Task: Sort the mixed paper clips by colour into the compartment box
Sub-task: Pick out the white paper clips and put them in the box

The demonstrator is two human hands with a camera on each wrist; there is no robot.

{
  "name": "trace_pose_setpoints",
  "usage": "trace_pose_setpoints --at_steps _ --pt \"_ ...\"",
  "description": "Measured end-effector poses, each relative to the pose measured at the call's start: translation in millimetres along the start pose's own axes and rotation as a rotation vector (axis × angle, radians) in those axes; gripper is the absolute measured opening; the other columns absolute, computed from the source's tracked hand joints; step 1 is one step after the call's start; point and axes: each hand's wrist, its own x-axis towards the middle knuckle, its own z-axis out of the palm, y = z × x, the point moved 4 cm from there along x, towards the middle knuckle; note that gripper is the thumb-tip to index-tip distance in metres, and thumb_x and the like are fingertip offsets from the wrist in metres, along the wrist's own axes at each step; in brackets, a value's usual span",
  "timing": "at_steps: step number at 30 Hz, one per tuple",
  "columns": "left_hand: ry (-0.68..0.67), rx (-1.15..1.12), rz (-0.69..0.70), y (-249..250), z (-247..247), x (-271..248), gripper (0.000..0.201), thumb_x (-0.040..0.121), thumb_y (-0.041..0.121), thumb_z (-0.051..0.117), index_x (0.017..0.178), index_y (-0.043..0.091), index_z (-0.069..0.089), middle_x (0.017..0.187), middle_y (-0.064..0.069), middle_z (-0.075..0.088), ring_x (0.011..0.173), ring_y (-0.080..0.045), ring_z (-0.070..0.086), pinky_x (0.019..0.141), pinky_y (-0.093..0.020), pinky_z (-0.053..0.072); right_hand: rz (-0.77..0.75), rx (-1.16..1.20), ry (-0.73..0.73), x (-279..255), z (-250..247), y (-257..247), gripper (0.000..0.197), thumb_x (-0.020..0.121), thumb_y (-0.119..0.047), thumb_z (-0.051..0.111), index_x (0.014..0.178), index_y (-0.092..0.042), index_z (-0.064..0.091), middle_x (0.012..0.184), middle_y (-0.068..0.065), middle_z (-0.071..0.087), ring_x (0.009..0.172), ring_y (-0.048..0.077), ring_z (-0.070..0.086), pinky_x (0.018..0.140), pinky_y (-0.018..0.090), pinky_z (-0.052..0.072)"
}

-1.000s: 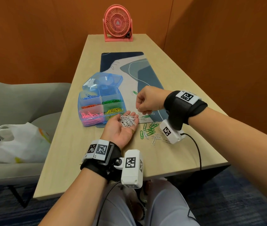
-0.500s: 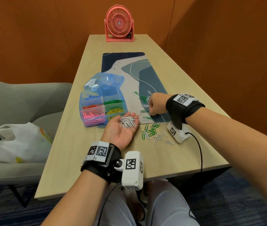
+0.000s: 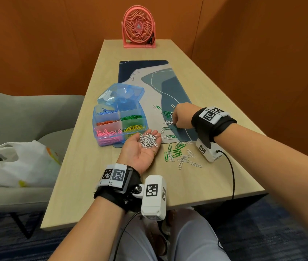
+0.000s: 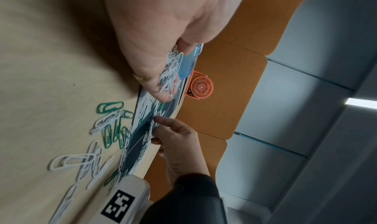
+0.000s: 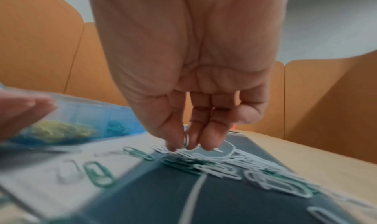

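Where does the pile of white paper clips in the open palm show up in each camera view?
Head: white paper clips at centre, on the upturned left hand.
Left wrist: upper middle, lying along the fingers.
Right wrist: not in it; only the left fingertips show at the left edge.
Shared landmark: the blue compartment box.

Left hand [image 3: 143,147] palm-up, cupped; right hand [image 3: 182,116] fingers down, pinching.
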Motion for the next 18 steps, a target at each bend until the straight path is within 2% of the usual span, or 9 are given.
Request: trace_pose_setpoints --at_steps 1,3,5,7,9,12,14,15,18 --pt "0.003 0.001 0.001 -0.1 -0.1 0.2 0.043 0.104 0.026 0.023 0.105 -0.004 0.054 0.137 -0.018 0.047 0.128 -0.029 0.044 0.095 -0.038 0.038 -0.021 0.02 0.003 -0.8 -0.8 -3.3 0.022 0.087 -0.01 0.058 0.102 -0.013 0.074 0.103 0.004 0.069 0.093 0.024 0.063 0.077 0.028 0.05" --pt "0.008 0.0 0.006 0.1 -0.3 0.5 0.044 0.104 0.026 0.023 0.121 -0.003 0.052 0.138 -0.018 0.047 0.129 -0.029 0.043 0.095 -0.039 0.038 -0.057 0.027 -0.017 -1.1 0.2 -10.8 0.022 0.087 -0.01 0.059 0.1 -0.015 0.076 0.101 0.003 0.07 0.089 0.021 0.06 0.074 0.026 0.046" --pt "0.008 -0.001 0.01 0.5 0.1 0.5 0.045 0.104 0.026 0.023 0.132 -0.002 0.045 0.138 -0.018 0.046 0.13 -0.029 0.042 0.096 -0.039 0.037 -0.055 -0.005 -0.033 2.8 3.9 -13.7 0.02 0.088 -0.014 0.06 0.102 -0.012 0.074 0.103 0.006 0.07 0.092 0.023 0.061 0.077 0.028 0.048" --pt "0.007 -0.001 0.012 0.7 0.8 0.5 0.045 0.104 0.026 0.023 0.133 -0.002 0.044 0.139 -0.018 0.046 0.13 -0.029 0.042 0.096 -0.038 0.037 -0.016 -0.021 -0.032 7.2 6.4 -11.8 0.024 0.088 -0.015 0.059 0.107 -0.008 0.071 0.106 0.011 0.07 0.097 0.028 0.063 0.086 0.034 0.053" --pt "0.006 0.002 0.016 0.7 0.9 0.6 0.045 0.104 0.026 0.023 0.133 -0.002 0.044 0.139 -0.018 0.046 0.13 -0.029 0.042 0.096 -0.038 0.037 0.012 -0.025 -0.018 8.3 5.2 -9.6 0.026 0.088 -0.014 0.059 0.109 -0.006 0.069 0.107 0.012 0.069 0.098 0.03 0.063 0.089 0.039 0.054" --pt "0.003 0.013 0.02 1.0 0.9 0.5 0.046 0.104 0.026 0.023 0.133 -0.002 0.044 0.139 -0.018 0.046 0.13 -0.029 0.042 0.095 -0.038 0.037 -0.007 -0.029 -0.004 9.1 3.8 -9.7 0.025 0.088 -0.012 0.058 0.11 -0.009 0.07 0.11 0.011 0.068 0.1 0.029 0.063 0.089 0.038 0.053" --pt "-0.006 0.007 0.015 0.8 1.0 0.0 0.045 0.104 0.026 0.023 0.128 -0.003 0.047 0.138 -0.019 0.046 0.129 -0.029 0.042 0.096 -0.039 0.037 -0.073 -0.01 0.004 9.2 4.3 -14.2 0.027 0.087 -0.008 0.057 0.109 -0.017 0.071 0.116 0.006 0.066 0.102 0.026 0.061 0.089 0.033 0.051" --pt "-0.01 0.001 0.011 0.8 1.1 -0.4 0.044 0.104 0.026 0.023 0.121 -0.003 0.051 0.138 -0.019 0.046 0.129 -0.029 0.043 0.097 -0.039 0.037 -0.114 0.001 0.006 9.1 4.7 -17.6 0.031 0.087 -0.006 0.057 0.11 -0.02 0.071 0.119 0.005 0.064 0.103 0.024 0.06 0.087 0.029 0.049" --pt "-0.022 -0.006 0.005 1.0 0.8 -1.0 0.044 0.104 0.027 0.023 0.099 -0.005 0.053 0.138 -0.02 0.046 0.129 -0.03 0.042 0.099 -0.04 0.037 -0.186 -0.027 -0.018 8.0 6.5 -27.4 0.033 0.086 -0.008 0.064 0.117 -0.019 0.066 0.113 0.004 0.064 0.098 0.02 0.057 0.081 0.026 0.044"
